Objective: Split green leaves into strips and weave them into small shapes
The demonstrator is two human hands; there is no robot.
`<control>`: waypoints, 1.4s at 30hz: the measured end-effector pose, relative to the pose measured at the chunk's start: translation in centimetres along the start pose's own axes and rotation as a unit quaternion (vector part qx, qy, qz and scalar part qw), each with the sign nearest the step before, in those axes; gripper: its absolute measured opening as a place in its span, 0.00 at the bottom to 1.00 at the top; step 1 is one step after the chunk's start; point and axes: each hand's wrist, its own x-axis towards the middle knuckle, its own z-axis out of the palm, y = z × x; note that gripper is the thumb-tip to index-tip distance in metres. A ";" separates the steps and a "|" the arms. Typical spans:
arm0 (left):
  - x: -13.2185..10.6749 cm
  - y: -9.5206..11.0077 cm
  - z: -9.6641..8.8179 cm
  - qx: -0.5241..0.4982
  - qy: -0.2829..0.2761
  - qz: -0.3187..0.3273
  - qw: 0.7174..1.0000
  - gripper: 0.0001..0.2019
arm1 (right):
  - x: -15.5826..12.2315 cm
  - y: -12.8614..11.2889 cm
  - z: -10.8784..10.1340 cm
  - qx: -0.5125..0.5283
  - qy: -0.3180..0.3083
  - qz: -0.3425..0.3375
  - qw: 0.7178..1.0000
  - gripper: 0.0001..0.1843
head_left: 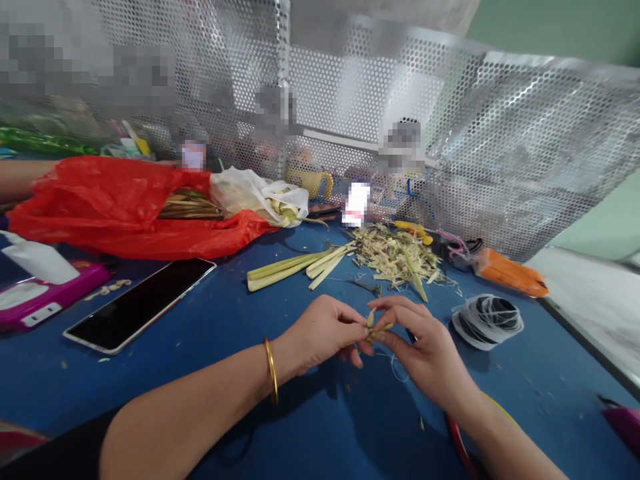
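With forearms (200, 400) nearest, pinching a plant piece (371, 321) between left hand (323, 332) and right hand (427, 345), likely for fine control, inside the bench's (560, 373) right edge, near pale strips (280, 269).

Blue table (550, 387): plant scraps (393, 257), strips (285, 267), phone (140, 307), thread spool (487, 321).

Plant strip (371, 319) yellow-green; stalks (280, 269) pale green; tabletop (240, 320) blue; large bag (115, 200) red; bangle (271, 369) gold; mesh screen (525, 133) silver, hole-dotted

blue tabletop (225, 320) | perforated silvery screen (345, 87) behind | pale-green wall (560, 27) upper right | bright glints on screen's right side
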 end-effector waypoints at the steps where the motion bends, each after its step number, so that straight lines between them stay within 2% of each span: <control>1: 0.0 0.0 0.0 0.005 -0.009 -0.003 1.000 0.08 | 0.0 0.1 0.1 0.035 -0.018 0.019 0.999 0.07; 4: -0.1 0.1 -0.1 0.006 -0.031 -0.018 0.999 0.09 | 0.1 0.4 0.3 0.113 -0.044 0.056 0.991 0.06; 8: 0.0 0.1 -0.2 0.003 -0.036 -0.023 0.999 0.09 | 0.1 0.3 0.4 0.160 -0.032 0.102 0.981 0.03; 10: 0.0 0.1 -0.3 0.003 -0.041 -0.021 0.999 0.08 | 0.2 0.2 0.4 0.172 -0.033 0.108 0.979 0.06; 13: -0.1 0.0 -0.3 -0.006 -0.050 -0.026 0.998 0.08 | 0.1 0.1 0.3 0.176 -0.044 0.095 0.979 0.03; 16: -0.1 0.1 -0.3 -0.013 -0.046 -0.032 0.998 0.07 | 0.0 0.2 0.2 0.174 -0.050 0.103 0.978 0.05; 19: -0.1 0.4 -0.3 -0.019 -0.009 -0.029 0.999 0.06 | 0.0 0.2 0.3 0.171 -0.020 0.135 0.976 0.06; 22: -0.1 0.7 -0.3 -0.055 0.023 0.008 0.998 0.10 | 0.1 0.0 0.3 0.237 0.036 0.178 0.955 0.10; 26: 0.0 0.3 0.0 -0.122 -0.014 0.048 0.991 0.11 | 0.2 -0.3 0.6 0.350 0.073 0.209 0.910 0.12; 29: 0.2 -0.5 0.5 -0.176 -0.041 0.047 0.982 0.11 | 0.0 -0.4 1.0 0.389 0.078 0.221 0.891 0.12; 32: 0.3 -1.0 0.9 -0.221 -0.042 0.038 0.974 0.12 | -0.1 -0.3 1.3 0.383 0.082 0.216 0.894 0.11; 35: 0.3 -0.9 1.0 -0.225 -0.029 0.025 0.974 0.12 | -0.1 -0.2 1.5 0.364 0.095 0.211 0.902 0.11; 40: 0.3 -0.7 1.0 -0.181 -0.007 0.037 0.983 0.11 | -0.1 -0.4 1.7 0.420 0.078 0.241 0.871 0.13; 42: 0.3 -0.8 1.0 -0.160 0.015 0.058 0.985 0.11 | -0.1 -0.3 1.7 0.408 0.082 0.244 0.876 0.13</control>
